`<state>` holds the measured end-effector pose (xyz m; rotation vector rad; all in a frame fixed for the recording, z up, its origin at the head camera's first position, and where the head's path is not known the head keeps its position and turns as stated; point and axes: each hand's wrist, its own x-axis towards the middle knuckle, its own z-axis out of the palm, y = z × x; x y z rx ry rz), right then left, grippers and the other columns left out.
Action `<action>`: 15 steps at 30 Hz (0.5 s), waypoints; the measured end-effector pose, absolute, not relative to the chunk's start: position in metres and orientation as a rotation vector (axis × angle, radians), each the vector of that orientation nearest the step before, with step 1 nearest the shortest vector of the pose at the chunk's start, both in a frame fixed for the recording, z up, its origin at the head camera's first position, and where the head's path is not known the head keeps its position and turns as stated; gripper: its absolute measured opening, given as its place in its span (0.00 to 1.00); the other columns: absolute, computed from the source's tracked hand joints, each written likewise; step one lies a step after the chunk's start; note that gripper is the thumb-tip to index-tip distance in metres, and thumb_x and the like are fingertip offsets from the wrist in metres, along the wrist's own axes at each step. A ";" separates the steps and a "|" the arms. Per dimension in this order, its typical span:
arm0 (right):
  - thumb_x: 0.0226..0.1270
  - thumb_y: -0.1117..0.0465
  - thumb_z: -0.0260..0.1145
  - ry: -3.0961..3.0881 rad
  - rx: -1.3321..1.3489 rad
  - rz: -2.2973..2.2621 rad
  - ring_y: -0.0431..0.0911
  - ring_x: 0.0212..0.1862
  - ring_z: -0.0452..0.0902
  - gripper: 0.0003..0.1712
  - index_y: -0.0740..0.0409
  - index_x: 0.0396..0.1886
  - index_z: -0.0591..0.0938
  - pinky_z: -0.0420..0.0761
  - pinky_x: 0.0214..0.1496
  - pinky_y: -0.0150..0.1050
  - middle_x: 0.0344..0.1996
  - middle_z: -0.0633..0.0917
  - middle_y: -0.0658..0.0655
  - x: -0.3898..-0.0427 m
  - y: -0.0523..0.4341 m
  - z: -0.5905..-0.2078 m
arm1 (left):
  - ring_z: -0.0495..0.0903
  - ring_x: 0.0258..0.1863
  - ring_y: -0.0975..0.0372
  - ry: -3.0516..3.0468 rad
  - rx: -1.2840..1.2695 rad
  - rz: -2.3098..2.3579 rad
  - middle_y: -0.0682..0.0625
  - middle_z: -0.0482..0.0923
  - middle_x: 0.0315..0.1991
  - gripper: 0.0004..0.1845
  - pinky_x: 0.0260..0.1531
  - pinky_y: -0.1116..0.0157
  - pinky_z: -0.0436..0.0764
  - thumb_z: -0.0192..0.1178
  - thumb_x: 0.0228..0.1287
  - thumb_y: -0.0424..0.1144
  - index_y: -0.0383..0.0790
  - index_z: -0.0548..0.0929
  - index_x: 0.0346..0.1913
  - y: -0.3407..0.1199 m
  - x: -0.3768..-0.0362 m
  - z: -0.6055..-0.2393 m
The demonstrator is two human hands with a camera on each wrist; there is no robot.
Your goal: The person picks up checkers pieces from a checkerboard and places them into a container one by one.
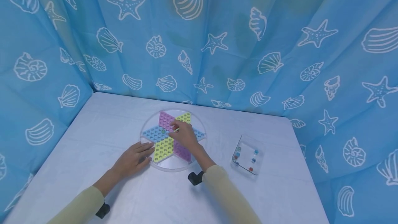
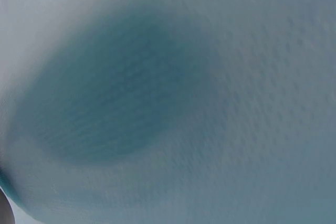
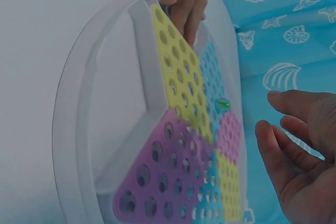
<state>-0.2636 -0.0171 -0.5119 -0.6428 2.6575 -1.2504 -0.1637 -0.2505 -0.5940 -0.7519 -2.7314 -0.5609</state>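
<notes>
A round clear Chinese checkers board (image 1: 172, 170) lies on the table, its six-pointed star in pink, yellow and blue sections full of holes. One green marble (image 3: 222, 104) sits in the blue section left of the star's middle. Over the star's centre is my right hand (image 1: 185, 136), thumb and fingers bent but apart, with nothing between the tips in the right wrist view. My left hand (image 1: 132, 160) rests at the board's left edge, fingers extended and fingertips at the rim. Blurred bluish fabric fills the left wrist view, hiding that hand there.
Right of the board stands a clear rectangular container (image 1: 235, 152) with several coloured marbles inside. A white cloth (image 1: 273, 182) covers the table. Blue curtains (image 1: 217, 61) printed with shells and starfish hang along the back and sides.
</notes>
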 end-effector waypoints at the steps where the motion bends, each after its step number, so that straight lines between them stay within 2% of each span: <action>1: 0.65 0.63 0.72 2.655 -0.639 -1.247 0.47 0.43 0.83 0.19 0.63 0.55 0.82 0.84 0.43 0.33 0.44 0.86 0.60 -0.264 -0.020 -0.514 | 0.73 0.64 0.48 -2.736 -0.748 -0.560 0.44 0.76 0.64 0.23 0.69 0.48 0.64 0.62 0.66 0.43 0.37 0.81 0.61 -0.250 -0.164 -0.594; 8: 0.66 0.60 0.72 2.682 -0.537 -1.213 0.42 0.43 0.80 0.17 0.58 0.53 0.83 0.82 0.45 0.32 0.43 0.85 0.53 -0.267 -0.035 -0.530 | 0.72 0.65 0.48 -2.755 -0.739 -0.569 0.44 0.75 0.65 0.23 0.70 0.48 0.63 0.62 0.67 0.43 0.38 0.81 0.62 -0.250 -0.163 -0.593; 12: 0.67 0.59 0.71 2.700 -0.473 -1.196 0.43 0.43 0.80 0.17 0.57 0.53 0.83 0.82 0.46 0.35 0.42 0.84 0.51 -0.268 -0.041 -0.539 | 0.72 0.65 0.48 -2.744 -0.745 -0.571 0.44 0.75 0.65 0.23 0.70 0.47 0.63 0.62 0.67 0.43 0.37 0.81 0.61 -0.250 -0.163 -0.594; 15: 0.67 0.58 0.70 2.688 -0.404 -1.185 0.43 0.46 0.80 0.18 0.56 0.55 0.82 0.82 0.50 0.37 0.44 0.84 0.50 -0.269 -0.044 -0.545 | 0.72 0.65 0.49 -2.734 -0.748 -0.561 0.44 0.75 0.65 0.22 0.70 0.48 0.63 0.62 0.67 0.43 0.37 0.81 0.61 -0.251 -0.164 -0.595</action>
